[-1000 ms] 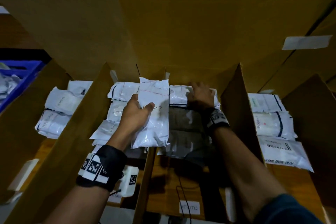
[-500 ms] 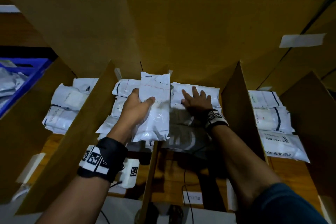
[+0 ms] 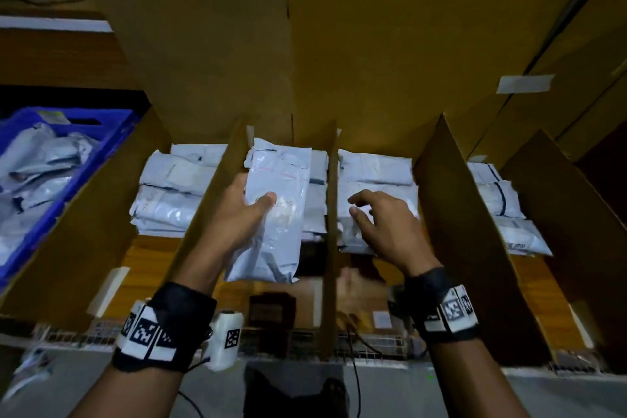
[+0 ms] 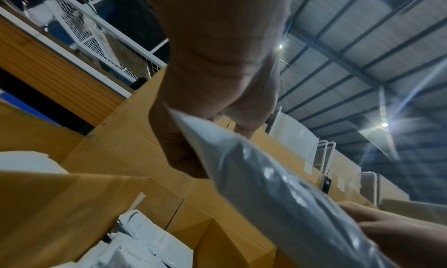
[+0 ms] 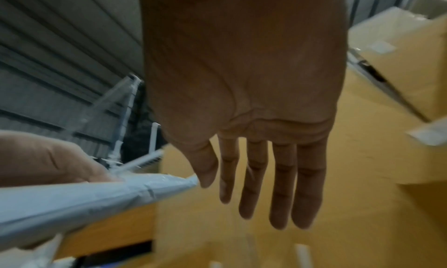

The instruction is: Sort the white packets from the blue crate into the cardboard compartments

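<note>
One white packet (image 3: 274,214), long axis 12-to-6, pinched by left hand (image 3: 242,214); empty right hand (image 3: 383,227), fingers relaxed, at 3 o'clock.

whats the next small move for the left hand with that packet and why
Probably lower the white packet onto the stack in the compartment beneath it. The left hand grips it above that stack, and the right hand hangs open and empty.

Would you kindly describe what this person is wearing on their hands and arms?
Both hands, the left hand and the right hand, are bare, without gloves. Each wrist carries a black fabric wristband with white panels printed with square black-and-white coded markers. A small white box-shaped unit with its own marker and a thin black cable hangs by the left band.
</note>
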`<state>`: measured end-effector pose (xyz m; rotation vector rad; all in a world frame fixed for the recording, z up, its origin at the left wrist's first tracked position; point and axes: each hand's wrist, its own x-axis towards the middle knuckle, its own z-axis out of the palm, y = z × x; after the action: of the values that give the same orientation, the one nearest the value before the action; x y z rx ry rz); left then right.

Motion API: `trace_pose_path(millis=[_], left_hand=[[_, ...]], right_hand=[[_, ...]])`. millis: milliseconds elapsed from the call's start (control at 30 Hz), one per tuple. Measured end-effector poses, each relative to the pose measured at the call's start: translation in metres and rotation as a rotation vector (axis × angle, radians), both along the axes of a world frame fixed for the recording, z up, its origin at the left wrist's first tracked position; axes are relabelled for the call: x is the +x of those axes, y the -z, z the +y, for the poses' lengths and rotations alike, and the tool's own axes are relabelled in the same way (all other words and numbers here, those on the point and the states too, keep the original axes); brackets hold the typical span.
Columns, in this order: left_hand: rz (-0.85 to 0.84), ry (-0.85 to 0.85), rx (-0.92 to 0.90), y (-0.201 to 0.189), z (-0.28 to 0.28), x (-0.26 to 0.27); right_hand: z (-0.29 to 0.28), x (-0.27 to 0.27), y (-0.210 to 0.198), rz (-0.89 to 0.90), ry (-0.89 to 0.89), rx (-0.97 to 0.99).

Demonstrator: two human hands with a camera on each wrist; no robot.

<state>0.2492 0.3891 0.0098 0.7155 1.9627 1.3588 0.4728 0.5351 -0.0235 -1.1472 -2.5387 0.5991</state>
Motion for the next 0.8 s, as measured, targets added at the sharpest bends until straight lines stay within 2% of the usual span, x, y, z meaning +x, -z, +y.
trace_pose_path(millis=[200, 367, 567, 700, 800], left_hand=[[-0.018, -0.04, -0.005, 0.003, -0.116, -0.047], [-0.066, -0.106, 0.001, 0.011, -0.194, -0.092], [-0.07, -0.19, 0.014, 0.014, -0.23, -0.146], [-0.12, -0.176, 0.071, 0.014, -0.227, -0.168], [-0.047, -0.15, 0.068, 0.019, -0.219, -0.187]], right_hand=[[-0.114, -0.06, -0.012, 0.013, -0.078, 0.014], [-0.17, -0.129, -0.004, -0.051, -0.182, -0.055], [-0.184, -0.206, 0.006, -0.123, -0.224, -0.075], [-0.17, -0.251, 0.021, -0.101, -0.206, -0.095], [-0.151, -0.281, 0.033, -0.085, -0.194, -0.085]])
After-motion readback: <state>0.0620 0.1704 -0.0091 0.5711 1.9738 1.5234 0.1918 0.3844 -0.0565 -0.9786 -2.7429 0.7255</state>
